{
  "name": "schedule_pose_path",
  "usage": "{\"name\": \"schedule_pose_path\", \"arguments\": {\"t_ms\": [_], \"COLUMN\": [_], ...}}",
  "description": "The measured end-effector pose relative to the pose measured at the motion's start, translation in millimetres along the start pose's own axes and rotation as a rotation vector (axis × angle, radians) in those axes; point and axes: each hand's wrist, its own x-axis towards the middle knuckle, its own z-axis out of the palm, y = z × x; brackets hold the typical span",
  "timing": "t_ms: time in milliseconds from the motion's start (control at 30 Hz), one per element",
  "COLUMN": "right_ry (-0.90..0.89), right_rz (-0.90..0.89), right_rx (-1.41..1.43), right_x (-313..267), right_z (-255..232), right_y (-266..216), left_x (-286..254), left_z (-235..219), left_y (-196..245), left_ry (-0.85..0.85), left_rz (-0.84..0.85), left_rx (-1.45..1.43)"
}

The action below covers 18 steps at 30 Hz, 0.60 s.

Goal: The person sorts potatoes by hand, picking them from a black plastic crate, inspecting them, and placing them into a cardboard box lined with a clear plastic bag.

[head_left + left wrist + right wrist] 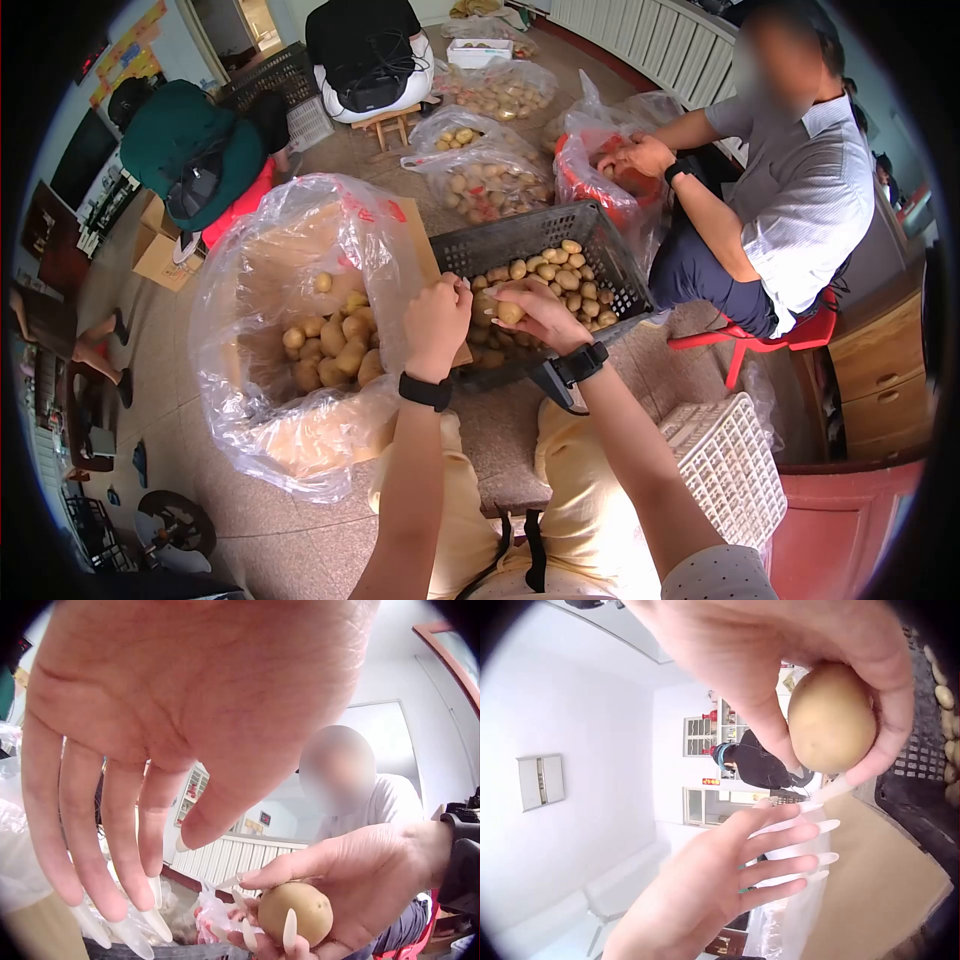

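My right hand (548, 318) holds a potato (832, 718) between thumb and fingers, over the black plastic crate (490, 234) of potatoes. The potato is smooth, tan and roundish. Beside it, my left hand (437, 325) hovers near the edge between the crate and a cardboard box (420, 248). In the left wrist view, that hand's long-nailed fingers (82, 825) hang loosely bent with nothing in them. Larger potatoes (335, 350) lie in the box, which is lined with a clear plastic bag (235, 400).
A seated person (800, 190) on a red stool works at a red bag (575, 180) beyond the crate. Clear bags of potatoes (490, 190) lie on the floor ahead. A white plastic basket (735, 465) stands by my right knee. Two more people sit farther back.
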Motion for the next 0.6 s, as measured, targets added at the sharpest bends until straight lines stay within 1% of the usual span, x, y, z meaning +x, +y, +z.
{"name": "schedule_pose_path", "arguments": {"t_ms": [33, 133, 267, 333, 567, 600], "right_ry": [0.022, 0.031, 0.023, 0.168, 0.134, 0.105], "right_rz": [-0.007, -0.046, -0.022, 0.003, -0.004, -0.019], "right_rx": [-0.021, 0.009, 0.043, 0.043, 0.164, 0.18], "right_x": [-2, -2, -1, 0, 6, 8], "right_z": [1, 0, -2, 2, -4, -5], "right_y": [0, -1, -1, -1, 8, 10], "left_x": [-2, -3, -4, -4, -4, -4], "left_z": [2, 1, -2, -4, -2, -1], "left_y": [-1, -2, -1, 2, 5, 4], "left_ry": [0.033, 0.02, 0.015, -0.012, -0.021, -0.026], "left_rz": [0.027, 0.028, 0.032, 0.021, 0.03, 0.033], "left_rx": [0.013, 0.008, 0.015, -0.011, 0.019, 0.019]}}
